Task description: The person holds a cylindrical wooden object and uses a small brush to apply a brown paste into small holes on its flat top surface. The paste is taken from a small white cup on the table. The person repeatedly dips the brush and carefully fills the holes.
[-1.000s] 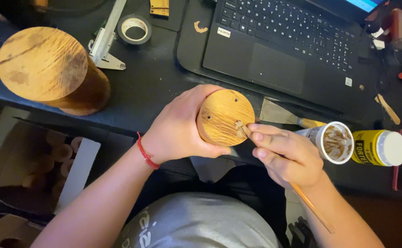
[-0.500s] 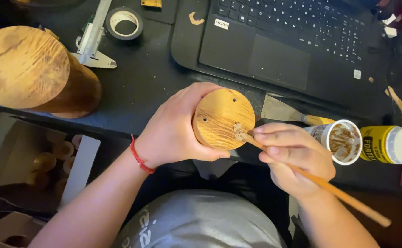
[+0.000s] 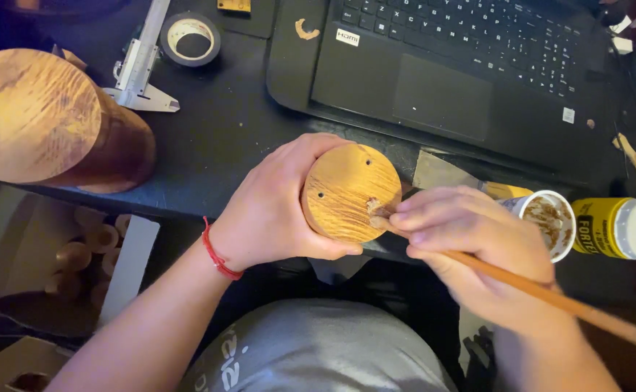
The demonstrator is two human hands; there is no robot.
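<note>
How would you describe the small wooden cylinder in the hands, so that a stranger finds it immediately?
Start from the black laptop on the dark desk. Just in front of its touchpad, the left hand grips a small wooden cylinder, its round end facing up. Unlike the big wooden cylinder at far left, it has small holes, and the right hand presses a stick onto it.
</note>
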